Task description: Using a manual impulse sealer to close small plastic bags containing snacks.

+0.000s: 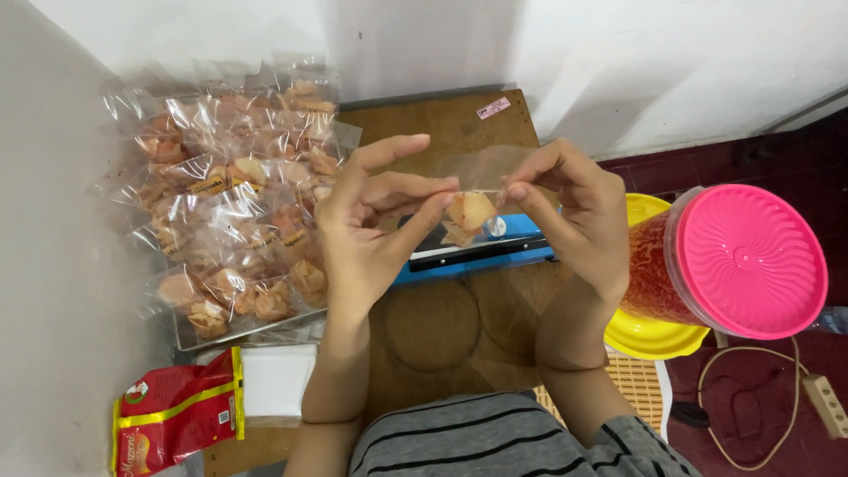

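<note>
clear bag (481, 168) between both hands, tan cookie (469, 211) inside | sealer (477, 252) below hands: blue, black strip | jar lid (749, 261) beside right hand (574, 208): pink, ribbed | plate (649, 334): yellow | shirt (495, 442): grey, black stripes | counter (442, 336): brown

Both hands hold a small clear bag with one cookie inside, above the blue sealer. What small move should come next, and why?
Probably lower the clear bag so its open edge lies across the blue heat sealer. The cookie already sits inside, the left hand and right hand pinch the bag right above the sealer, and finished bags lie piled to the left.
</note>
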